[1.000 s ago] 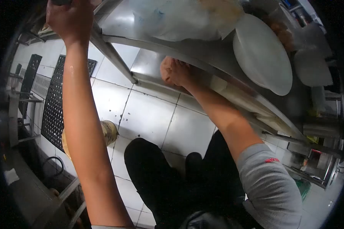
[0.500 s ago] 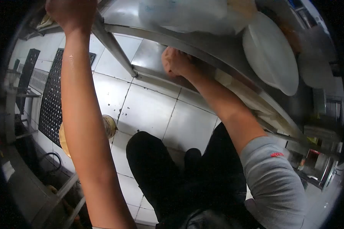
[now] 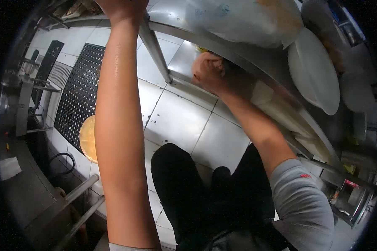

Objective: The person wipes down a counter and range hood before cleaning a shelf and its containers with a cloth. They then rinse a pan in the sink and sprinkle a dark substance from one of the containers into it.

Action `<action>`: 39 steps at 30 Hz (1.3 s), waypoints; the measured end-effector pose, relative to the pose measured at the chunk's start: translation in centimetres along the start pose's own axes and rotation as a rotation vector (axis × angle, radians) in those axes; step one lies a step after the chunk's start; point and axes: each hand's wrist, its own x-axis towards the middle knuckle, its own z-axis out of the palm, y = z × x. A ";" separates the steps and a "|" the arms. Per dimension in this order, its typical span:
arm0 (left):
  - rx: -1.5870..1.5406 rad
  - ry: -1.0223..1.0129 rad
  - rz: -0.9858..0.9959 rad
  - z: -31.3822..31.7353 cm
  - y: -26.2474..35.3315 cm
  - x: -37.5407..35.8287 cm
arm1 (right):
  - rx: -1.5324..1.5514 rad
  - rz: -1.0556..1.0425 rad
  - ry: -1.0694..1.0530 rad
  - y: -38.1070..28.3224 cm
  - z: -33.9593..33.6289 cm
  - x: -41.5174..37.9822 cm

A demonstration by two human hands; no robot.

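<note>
My right hand [image 3: 213, 77] reaches under the steel table to its lower shelf [image 3: 183, 62]. Its fingers are closed on what looks like a bunched peach-coloured cloth [image 3: 200, 63], pressed against or just over the shelf. A small yellow-green thing [image 3: 202, 49] shows just behind it, partly hidden by the tabletop edge. My left hand [image 3: 123, 9] is at the top edge of the view, near the upper end of the table leg [image 3: 157, 54]; its fingers are out of frame.
On the tabletop [image 3: 247, 50] lie a cloudy plastic bag [image 3: 243, 21] and a white oval dish [image 3: 314, 71]. A perforated black mat [image 3: 77, 90] and a round yellowish lid-like thing [image 3: 88, 138] are on the tiled floor [image 3: 178, 121]. Metal rails [image 3: 77, 194] stand at lower left.
The view has shifted, so the table and both arms appear farther right. My right hand stays at the lower shelf with the cloth, and the yellow-green thing now shows behind it.
</note>
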 end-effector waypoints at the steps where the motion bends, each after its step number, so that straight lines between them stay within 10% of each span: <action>1: -0.001 0.011 0.000 0.0 0.6 -0.1 | -0.057 0.028 0.015 -2.0 -1.2 -2.0; 5: 0.068 0.032 0.016 -0.3 0.5 -0.1 | -0.030 -0.197 0.231 -0.3 9.2 -0.7; 8: 0.098 0.019 0.117 -0.3 -0.4 0.2 | -0.363 -0.597 0.173 -1.6 2.6 3.2; 13: 0.000 0.009 -0.061 0.0 0.6 0.2 | -0.111 -0.293 0.457 0.8 7.4 16.3; 15: 0.117 0.032 0.155 -0.1 -0.4 0.3 | 0.352 -0.260 0.222 0.2 5.3 12.2; 19: 0.115 0.102 0.209 0.2 -0.6 0.5 | -0.230 -0.497 0.709 0.7 8.6 3.9; 26: 0.091 0.005 0.007 -0.1 0.4 0.2 | -0.160 -0.268 -0.119 -0.6 4.7 11.8; 31: 0.118 0.028 0.045 0.1 1.2 -0.1 | -0.205 -0.383 0.604 1.7 9.2 3.3; 34: -0.034 0.013 -0.065 0.0 1.4 -0.4 | 0.117 -0.295 -0.407 6.5 8.0 -0.7; 39: 0.118 0.074 0.009 0.3 0.7 -0.7 | 0.109 -0.161 0.246 6.0 -1.0 -6.4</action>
